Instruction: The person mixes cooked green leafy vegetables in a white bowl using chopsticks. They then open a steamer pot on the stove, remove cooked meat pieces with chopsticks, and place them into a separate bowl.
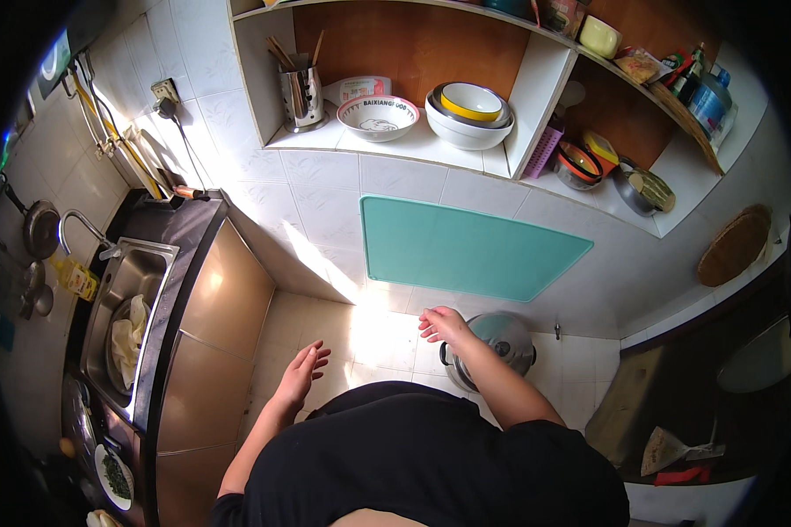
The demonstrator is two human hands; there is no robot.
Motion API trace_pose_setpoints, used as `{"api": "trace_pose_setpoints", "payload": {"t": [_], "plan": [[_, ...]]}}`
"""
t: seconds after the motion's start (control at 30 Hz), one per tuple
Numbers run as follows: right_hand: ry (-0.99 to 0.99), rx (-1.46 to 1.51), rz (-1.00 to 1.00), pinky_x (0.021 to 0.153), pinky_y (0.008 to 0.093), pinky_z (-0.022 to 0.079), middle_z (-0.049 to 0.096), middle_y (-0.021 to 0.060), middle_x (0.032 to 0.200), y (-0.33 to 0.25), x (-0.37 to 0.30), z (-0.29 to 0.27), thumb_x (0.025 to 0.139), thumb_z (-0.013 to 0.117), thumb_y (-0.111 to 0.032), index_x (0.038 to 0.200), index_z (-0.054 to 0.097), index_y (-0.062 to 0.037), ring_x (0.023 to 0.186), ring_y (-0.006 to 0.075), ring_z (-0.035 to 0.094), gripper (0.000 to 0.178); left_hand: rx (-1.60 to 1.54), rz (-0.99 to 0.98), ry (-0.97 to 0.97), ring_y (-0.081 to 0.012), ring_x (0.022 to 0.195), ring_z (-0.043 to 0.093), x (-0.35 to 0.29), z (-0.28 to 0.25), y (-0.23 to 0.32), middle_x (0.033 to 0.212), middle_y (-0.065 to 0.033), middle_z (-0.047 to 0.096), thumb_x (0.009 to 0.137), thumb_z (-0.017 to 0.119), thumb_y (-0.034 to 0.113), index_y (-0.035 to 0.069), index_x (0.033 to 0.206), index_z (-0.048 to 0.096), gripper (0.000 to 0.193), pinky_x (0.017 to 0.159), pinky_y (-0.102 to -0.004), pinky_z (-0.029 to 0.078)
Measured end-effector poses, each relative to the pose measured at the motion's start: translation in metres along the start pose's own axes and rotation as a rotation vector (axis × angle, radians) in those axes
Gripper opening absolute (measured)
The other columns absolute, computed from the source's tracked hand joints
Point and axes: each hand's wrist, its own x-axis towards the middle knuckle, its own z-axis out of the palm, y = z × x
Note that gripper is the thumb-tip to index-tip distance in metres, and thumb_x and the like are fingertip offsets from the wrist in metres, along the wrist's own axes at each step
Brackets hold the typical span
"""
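My left hand [303, 372] is in front of my body above the tiled floor, its fingers loosely bent and slightly apart with nothing in them. A little farther forward and to the right, my right hand [446, 325] is raised with bent, parted fingers, also holding nothing. Just beside and below it stands a large round pot [504, 338] with a lid and dark side handles, partly hidden by my forearm. Beyond both hands, a flat teal panel [475, 250] is set against the white tiled wall.
On the left run a dark counter [189, 220] and a steel sink [163, 255] with a pale cloth [128, 338]. A plate of greens [114, 476] sits nearer. White wall shelves [325, 139] hold several bowls [468, 130] and a utensil holder [302, 98]. A broom head [664, 452] lies right.
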Motion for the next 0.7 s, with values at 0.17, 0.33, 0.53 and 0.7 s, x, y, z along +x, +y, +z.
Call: {"api": "trace_pose_setpoints", "payload": {"t": [0.17,0.33,0.53,0.7], "plan": [[0.089,0.125,-0.007,0.055,0.025,0.045,0.056,0.0071,0.076,0.004,-0.002,-0.062,0.085,0.045,-0.027,0.086,0.052,-0.0021,0.064,0.0152,0.056,0.026,0.073,-0.026,-0.09,-0.024,0.111,0.039,0.051,0.043,0.021,0.124,-0.0122,0.04,0.089,0.031,0.04,0.006,0.128,0.027,0.052,0.09,-0.0351,0.032],[0.166,0.253,-0.009,0.053,0.0258,0.046,0.057,0.0078,0.074,0.02,-0.008,-0.094,0.085,0.046,-0.024,0.085,0.052,-0.003,0.061,0.0157,0.057,0.022,0.105,-0.015,-0.119,-0.0224,0.107,0.042,0.097,0.068,0.051,0.122,-0.0113,0.042,0.089,0.033,0.04,0.007,0.129,0.026,0.052,0.087,-0.0337,0.034],[0.321,0.434,0.006,0.052,0.0271,0.047,0.057,0.0072,0.071,0.06,-0.027,-0.133,0.085,0.046,-0.025,0.085,0.052,-0.0033,0.059,0.0163,0.057,0.023,0.211,0.057,-0.293,-0.0229,0.107,0.043,0.15,0.114,0.096,0.122,-0.0113,0.042,0.089,0.035,0.037,0.007,0.129,0.025,0.052,0.087,-0.0332,0.035],[0.447,0.46,0.033,0.053,0.0287,0.048,0.057,0.0071,0.071,0.064,-0.048,-0.152,0.087,0.042,-0.025,0.086,0.052,-0.0029,0.059,0.0174,0.057,0.024,0.229,0.006,-0.464,-0.0246,0.107,0.044,0.178,0.152,0.102,0.123,-0.0129,0.041,0.088,0.037,0.038,0.007,0.129,0.025,0.053,0.088,-0.035,0.037]]}}
